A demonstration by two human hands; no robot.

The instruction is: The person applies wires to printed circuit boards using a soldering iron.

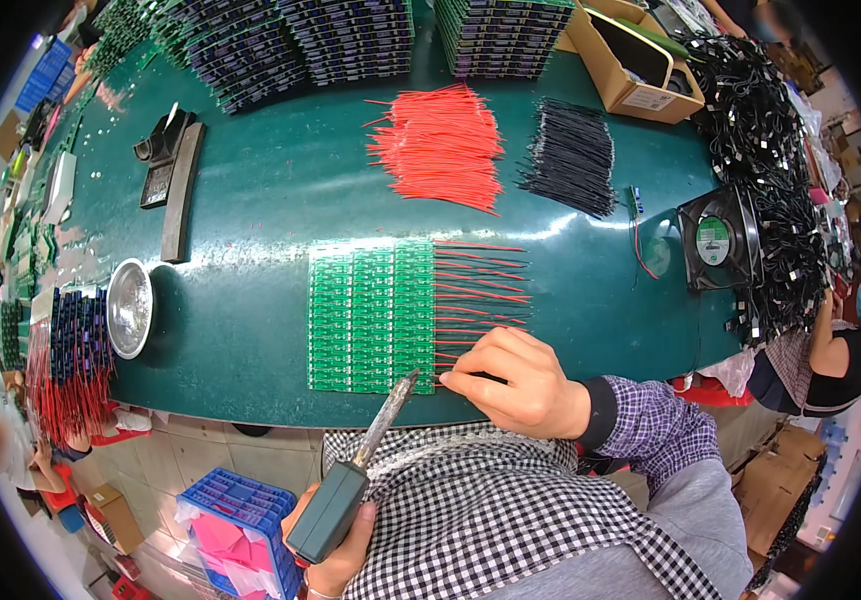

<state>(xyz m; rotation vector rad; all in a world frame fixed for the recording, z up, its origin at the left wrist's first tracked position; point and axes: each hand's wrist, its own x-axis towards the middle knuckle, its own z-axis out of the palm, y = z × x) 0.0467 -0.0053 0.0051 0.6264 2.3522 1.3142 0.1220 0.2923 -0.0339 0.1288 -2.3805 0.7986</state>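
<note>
My left hand (348, 556) is closed round the thick dark handle of a soldering iron (332, 508). Its metal tip points up and right, at the lower right corner of a green circuit board panel (370, 315) lying flat on the table. Opposite it, my right hand (518, 385) pinches a thin black wire (491, 377) beside that same corner. Whether the iron's tip touches the board or wire, I cannot tell. From the panel's right edge, red and black wires (480, 290) stick out in a row toward the right.
Beyond the panel lie a pile of red wires (437, 145) and one of black wires (570, 155). A metal bowl (130, 308) and an iron stand (158, 158) are at left. A small fan (716, 240) and tangled black cables (765, 130) occupy the right; stacked boards (350, 40) line the back.
</note>
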